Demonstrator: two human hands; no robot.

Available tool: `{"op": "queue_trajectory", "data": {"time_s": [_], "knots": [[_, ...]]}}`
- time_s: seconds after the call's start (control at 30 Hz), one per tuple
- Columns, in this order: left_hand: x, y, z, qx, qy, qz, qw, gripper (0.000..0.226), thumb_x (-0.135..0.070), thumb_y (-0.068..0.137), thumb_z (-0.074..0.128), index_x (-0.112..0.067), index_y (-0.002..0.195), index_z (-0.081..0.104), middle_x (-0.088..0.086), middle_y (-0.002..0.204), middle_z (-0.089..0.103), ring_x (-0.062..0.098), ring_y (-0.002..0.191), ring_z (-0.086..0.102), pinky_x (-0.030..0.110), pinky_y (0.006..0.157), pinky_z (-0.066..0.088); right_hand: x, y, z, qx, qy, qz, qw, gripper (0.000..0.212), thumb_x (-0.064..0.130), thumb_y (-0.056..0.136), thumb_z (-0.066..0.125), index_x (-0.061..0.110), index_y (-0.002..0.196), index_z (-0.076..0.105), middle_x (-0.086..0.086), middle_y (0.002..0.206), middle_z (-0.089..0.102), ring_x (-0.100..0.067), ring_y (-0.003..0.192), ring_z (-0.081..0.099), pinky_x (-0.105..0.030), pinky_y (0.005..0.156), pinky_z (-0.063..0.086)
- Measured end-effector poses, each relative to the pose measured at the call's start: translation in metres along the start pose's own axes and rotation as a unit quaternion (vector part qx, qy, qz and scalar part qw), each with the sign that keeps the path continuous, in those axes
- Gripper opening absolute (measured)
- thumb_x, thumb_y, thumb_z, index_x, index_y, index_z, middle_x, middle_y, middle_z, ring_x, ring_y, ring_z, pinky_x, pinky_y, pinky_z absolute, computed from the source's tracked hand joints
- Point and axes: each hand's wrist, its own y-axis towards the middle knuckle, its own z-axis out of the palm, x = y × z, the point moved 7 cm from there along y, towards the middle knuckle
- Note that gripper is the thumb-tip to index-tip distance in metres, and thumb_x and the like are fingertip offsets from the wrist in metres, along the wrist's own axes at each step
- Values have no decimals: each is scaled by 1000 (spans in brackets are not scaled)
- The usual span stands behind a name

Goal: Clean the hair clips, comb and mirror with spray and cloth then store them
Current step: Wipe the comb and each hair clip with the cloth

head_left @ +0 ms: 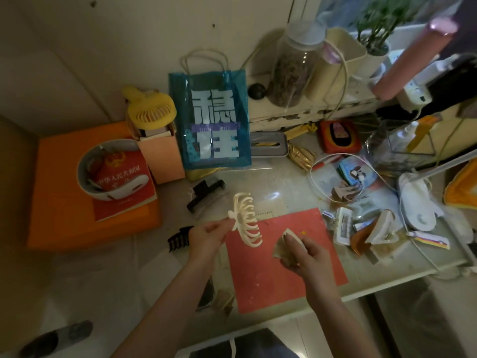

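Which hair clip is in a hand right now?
The cream claw clip, pinched by the left hand above the red mat. The two black clips lie untouched on the table.

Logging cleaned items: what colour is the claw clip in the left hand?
Cream, an off-white claw clip, pinched by the left hand; head view.

The right hand (300,250) hides most of the cloth (280,250) it grips.
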Motion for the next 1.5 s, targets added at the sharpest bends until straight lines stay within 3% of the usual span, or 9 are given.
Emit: {"op": "queue_trajectory", "data": {"time_s": [0.13,0.3,0.43,0.6,0.83,0.93,1.03,1.37,1.5], "knots": [[-22,-29,0,43,-43,22,998,4,-14,81,73,-11,84,72,6,86,74,16,84,67,21,74,51,28,-7,6,4,33,-36,999,30,25,87,63,-4,81,67,-11,71,61,-20,69,60,-33,68,55],[-46,-55,-1,73,-45,57,995,7,-14,81,73,-8,78,73,9,80,74,14,71,69,20,66,55,71,-27,21,25,80,-86,993,21,21,92,56,15,86,75,1,80,74,-8,76,67,-30,77,55],[-62,-73,0,92,-42,96,990,13,-19,79,75,-7,76,74,16,82,71,19,75,67,20,59,51,97,-46,34,61,117,-117,984,27,26,91,52,12,85,75,-10,85,74,-15,80,68,-23,72,56],[-79,-93,1,119,-57,121,984,17,-18,77,76,-2,82,73,26,95,69,36,96,67,39,89,55,106,-61,41,79,135,-111,981,40,40,87,49,11,87,76,-18,93,72,-24,85,68,-35,75,53],[-109,-118,3,169,-95,152,969,27,-20,57,76,-8,80,71,7,84,72,17,85,70,28,80,56,132,-79,38,114,181,-135,968,30,22,78,62,9,102,73,-12,94,74,-17,80,69,-23,63,52],[-120,-126,3,183,-102,159,965,42,-16,58,76,-14,99,69,4,97,71,16,90,70,27,74,58,141,-85,36,123,203,-133,962,33,18,74,65,7,105,71,-11,93,74,-15,78,70,-20,60,52],[-130,-134,4,208,-84,169,960,56,-23,56,78,-18,111,67,6,111,68,19,102,67,33,84,57,150,-90,34,134,212,-141,958,35,17,72,66,7,105,71,-12,93,74,-17,80,71,-21,62,53],[-156,-151,5,244,-59,214,944,43,-23,62,72,-10,103,68,9,101,73,24,96,70,39,88,55,169,-99,30,152,181,-194,952,37,16,73,64,8,108,69,-11,95,74,-19,86,71,-23,72,56],[-167,-156,6,241,-64,252,935,35,-22,66,69,-12,100,68,4,93,75,20,91,71,30,79,58,172,-101,31,150,171,-212,950,36,17,74,64,8,108,69,-8,96,75,-19,90,71,-24,74,57]]}}
